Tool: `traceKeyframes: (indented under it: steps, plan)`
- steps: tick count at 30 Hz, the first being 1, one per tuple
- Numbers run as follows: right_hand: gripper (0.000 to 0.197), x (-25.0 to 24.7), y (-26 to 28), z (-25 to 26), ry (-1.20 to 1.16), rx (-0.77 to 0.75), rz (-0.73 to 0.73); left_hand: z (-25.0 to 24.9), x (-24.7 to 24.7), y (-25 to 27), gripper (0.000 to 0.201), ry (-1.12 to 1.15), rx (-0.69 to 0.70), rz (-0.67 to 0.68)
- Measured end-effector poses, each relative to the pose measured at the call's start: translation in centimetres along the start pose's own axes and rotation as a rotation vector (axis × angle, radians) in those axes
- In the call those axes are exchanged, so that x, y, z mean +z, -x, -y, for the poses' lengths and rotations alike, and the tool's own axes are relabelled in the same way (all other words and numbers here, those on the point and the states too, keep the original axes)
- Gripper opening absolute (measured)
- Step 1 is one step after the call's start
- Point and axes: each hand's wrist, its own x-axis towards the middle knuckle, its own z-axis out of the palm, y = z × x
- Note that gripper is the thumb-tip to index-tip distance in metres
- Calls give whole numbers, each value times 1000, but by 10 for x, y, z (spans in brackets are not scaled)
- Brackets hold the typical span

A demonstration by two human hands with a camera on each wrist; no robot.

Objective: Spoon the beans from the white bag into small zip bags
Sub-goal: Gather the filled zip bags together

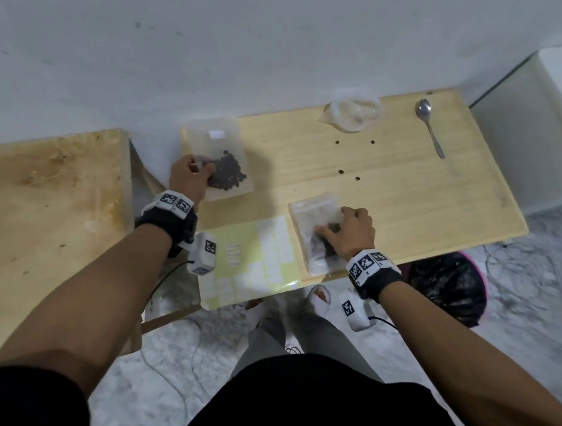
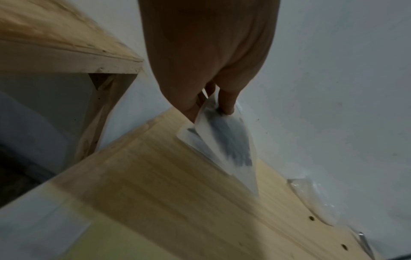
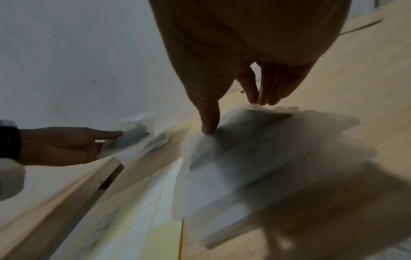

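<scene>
White wall; pale tabletop [image 1: 401, 191]. Left hand [image 1: 188, 174] pinches bean bag [image 1: 217, 161], centre-left edge. Right hand [image 1: 349, 234] grips zip bag [image 1: 311, 220], near edge. Spoon [image 1: 431, 127] upper right.

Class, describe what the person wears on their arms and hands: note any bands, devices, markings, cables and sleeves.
Both forearms are bare, with dark sleeves near the shoulders. The left hand and right hand are ungloved. Each wrist carries a black wrist band topped by white tags with black square-patterned markers. A white camera unit bearing a similar marker hangs below each wrist, with a thin black cable.
</scene>
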Motion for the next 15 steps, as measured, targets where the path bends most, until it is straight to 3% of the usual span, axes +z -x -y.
traceKeyframes:
  steps: [7, 11, 15]
  plan:
    - [62, 4, -5, -2, -131, 64, -65, 14, 6, -59, 11, -129, -34, 11]
    - [55, 5, -9, -3, -208, 88, -48, -12, 12, -57, 22, -224, -23, -27]
    - [43, 3, -9, -4, -289, 80, -48, -15, 18, -66, 16, -291, -39, -48]
